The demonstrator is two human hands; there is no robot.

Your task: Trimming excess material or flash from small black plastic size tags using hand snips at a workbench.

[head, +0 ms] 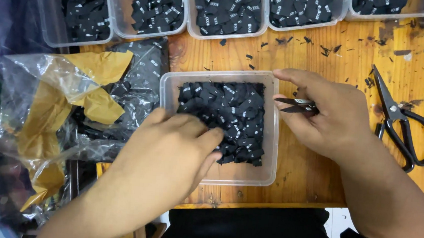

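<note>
- Head view: I see my left hand (170,151) with fingers (209,137) pressed together, resting on the heap of black labels (232,113) in the clear tray (269,153).
- My right hand (329,119) pinches small black snips (295,106) just past the tray's right wall.
- Big black scissors (405,125) lie on the wooden table (307,175), right of those fingers.
- A crumpled plastic bag (73,104) sits left of my left fingers.

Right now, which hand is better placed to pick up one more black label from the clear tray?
The left hand: its fingers already rest on the black labels inside the clear tray. The right hand is outside the tray, holding small snips.
</note>
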